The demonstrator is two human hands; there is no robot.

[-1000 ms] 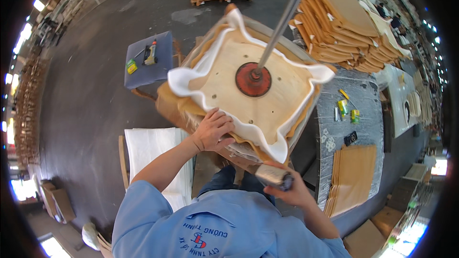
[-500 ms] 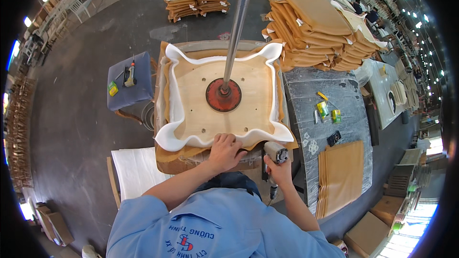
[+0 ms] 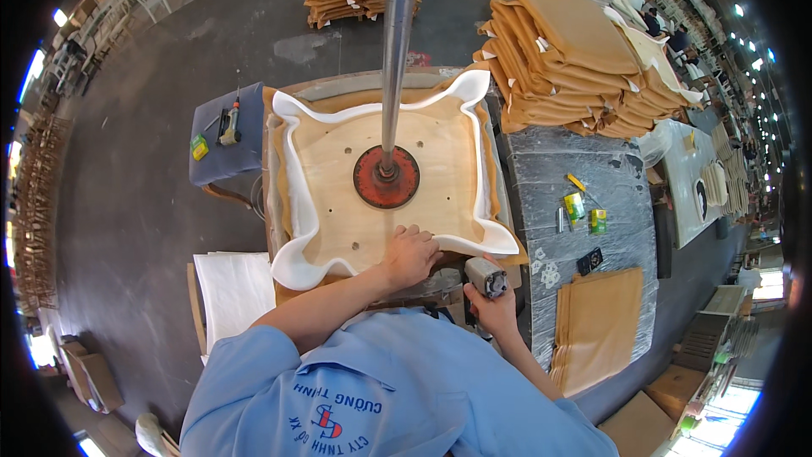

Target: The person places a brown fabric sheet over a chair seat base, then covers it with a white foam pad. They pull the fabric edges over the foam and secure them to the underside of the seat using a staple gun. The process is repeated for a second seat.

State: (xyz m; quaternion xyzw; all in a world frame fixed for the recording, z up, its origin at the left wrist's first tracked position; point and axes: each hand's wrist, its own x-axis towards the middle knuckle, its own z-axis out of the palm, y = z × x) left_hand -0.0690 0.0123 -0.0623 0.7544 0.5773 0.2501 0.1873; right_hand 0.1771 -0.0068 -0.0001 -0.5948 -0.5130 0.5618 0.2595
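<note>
My left hand [image 3: 412,256] lies palm-down on the near edge of the plywood seat board [image 3: 385,178], fingers spread over the folded-in white foam edge [image 3: 298,228], pressing rather than gripping. My right hand [image 3: 493,311] is clenched round the grey staple gun [image 3: 486,278], whose nose points at the near right corner of the seat, just beside the left hand.

The seat board sits on the round work stand [image 3: 338,85] in front of me. It is pinned at its centre by the red press disc [image 3: 386,176] on the steel rod [image 3: 394,59]. Tan cover fabric [image 3: 279,161] shows under the foam along the left and near sides. The foam stands up in waves at all four corners.

Judgement on the step in hand: the cover should be drawn tight and flat over the board edge before fastening, with my left fingers kept clear of the gun's nose. The nose ought to sit square on the fabric, with the corner slack folded down first.

Nearby: a stack of tan seat covers [image 3: 575,59] beyond the desk [image 3: 584,178], flat tan pieces [image 3: 596,326] on its near end, small yellow-green boxes [image 3: 585,210], and white sheets [image 3: 233,288] at my left.
</note>
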